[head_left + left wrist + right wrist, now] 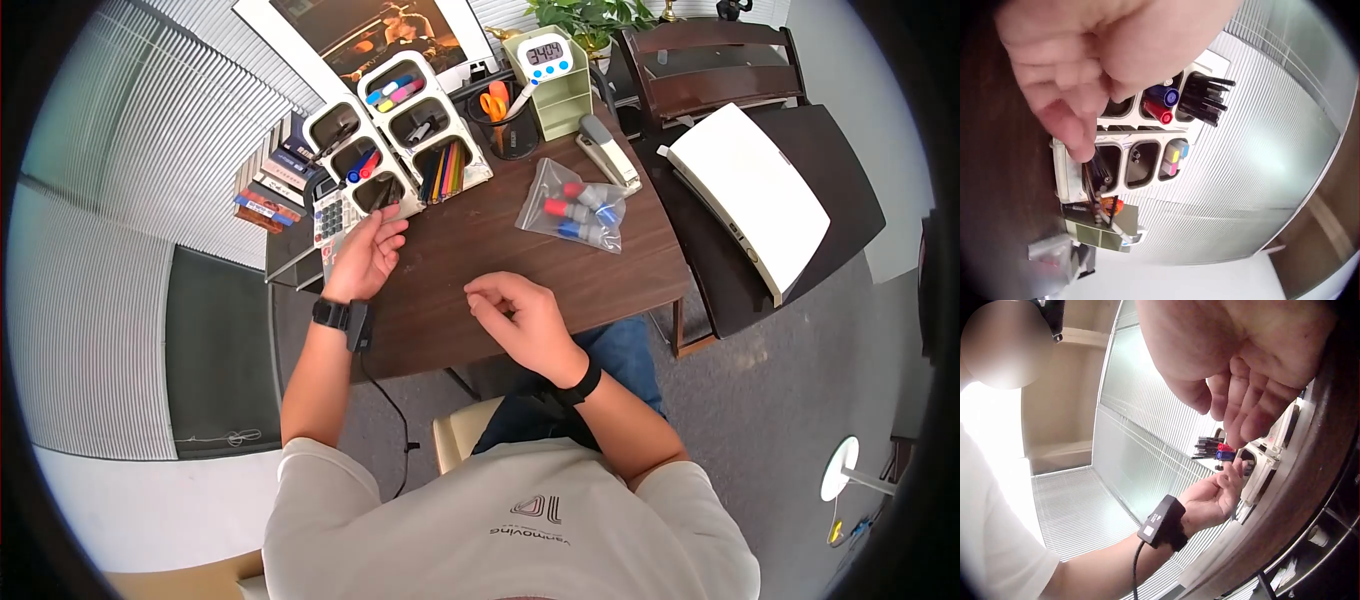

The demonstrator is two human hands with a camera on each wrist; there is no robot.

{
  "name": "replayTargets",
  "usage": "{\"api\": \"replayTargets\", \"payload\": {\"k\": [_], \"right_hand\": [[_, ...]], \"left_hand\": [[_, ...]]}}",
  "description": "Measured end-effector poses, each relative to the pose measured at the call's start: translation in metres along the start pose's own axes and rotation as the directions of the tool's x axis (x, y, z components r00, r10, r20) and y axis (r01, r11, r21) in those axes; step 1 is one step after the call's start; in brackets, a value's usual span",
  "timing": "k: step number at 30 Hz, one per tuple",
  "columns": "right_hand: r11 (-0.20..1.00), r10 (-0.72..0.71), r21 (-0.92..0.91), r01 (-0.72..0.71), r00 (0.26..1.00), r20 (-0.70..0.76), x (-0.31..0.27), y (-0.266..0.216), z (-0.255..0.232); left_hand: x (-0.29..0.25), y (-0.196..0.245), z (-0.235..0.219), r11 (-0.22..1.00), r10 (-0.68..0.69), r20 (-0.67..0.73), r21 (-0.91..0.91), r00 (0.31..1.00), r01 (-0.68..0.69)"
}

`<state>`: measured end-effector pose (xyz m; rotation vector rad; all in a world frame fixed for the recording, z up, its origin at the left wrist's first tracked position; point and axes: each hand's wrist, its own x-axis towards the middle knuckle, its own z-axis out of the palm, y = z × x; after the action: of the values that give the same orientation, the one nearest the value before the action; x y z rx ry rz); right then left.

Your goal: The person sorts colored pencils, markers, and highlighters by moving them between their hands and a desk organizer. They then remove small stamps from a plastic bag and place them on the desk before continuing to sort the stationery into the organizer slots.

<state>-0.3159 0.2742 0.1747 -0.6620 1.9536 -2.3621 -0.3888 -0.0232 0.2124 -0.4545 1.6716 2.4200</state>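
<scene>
My left hand (367,262) is at the front of the lowest left compartment of a white desk organizer (398,122), fingertips right at its rim. Its fingers are loosely bent, and nothing shows in its grasp. Dark items lie inside that compartment. Beside it, colored pencils (443,172) stick out of the lower right compartment. Blue and red markers (1161,105) sit one compartment higher, with black pens (1207,100) above those. Over the tabletop in front of the body, my right hand (525,322) hovers with relaxed, slightly curled fingers and no object in it.
A clear zip bag (572,205) with red and blue capped pieces lies right of center on the dark wooden table (450,260). Behind it are a stapler (607,153), a black mesh cup (516,137) with scissors, and a green holder (562,103) bearing a timer. A calculator (329,218) lies left.
</scene>
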Motion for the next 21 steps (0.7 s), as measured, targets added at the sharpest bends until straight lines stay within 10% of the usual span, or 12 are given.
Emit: {"api": "replayTargets", "payload": {"k": [4, 6, 8, 10, 17, 21], "right_hand": [[1.0, 0.002, -0.012, -0.002, 1.0, -0.008, -0.001, -0.003, 0.0], [1.0, 0.003, -0.008, -0.003, 1.0, -0.006, -0.003, -0.002, -0.001], [1.0, 0.005, -0.002, -0.005, 1.0, -0.017, -0.002, 0.0, -0.002], [1.0, -0.017, -0.008, 0.017, 1.0, 0.004, -0.002, 0.0, -0.002], [1.0, -0.002, -0.007, 0.002, 1.0, -0.004, -0.002, -0.001, -0.002], [1.0, -0.011, -0.005, 0.011, 1.0, 0.003, -0.003, 0.0, -0.002]], "left_hand": [[0.008, 0.004, -0.002, 0.972, -0.083, -0.191, 0.201, 0.978, 0.121], [-0.003, 0.006, -0.004, 0.801, 0.169, -0.201, 0.598, 0.965, -0.016], [-0.011, 0.01, 0.003, 0.617, 0.582, -0.189, 0.736, 0.791, -0.278], [-0.011, 0.027, 0.009, -0.013, 0.893, 0.164, 0.941, 0.42, -0.339], [0.005, 0.062, 0.035, -0.437, 0.632, 0.411, 0.889, 0.657, -0.136], [0.023, 0.063, 0.039, -0.561, 0.612, 0.484, 0.823, 0.625, -0.088]]}}
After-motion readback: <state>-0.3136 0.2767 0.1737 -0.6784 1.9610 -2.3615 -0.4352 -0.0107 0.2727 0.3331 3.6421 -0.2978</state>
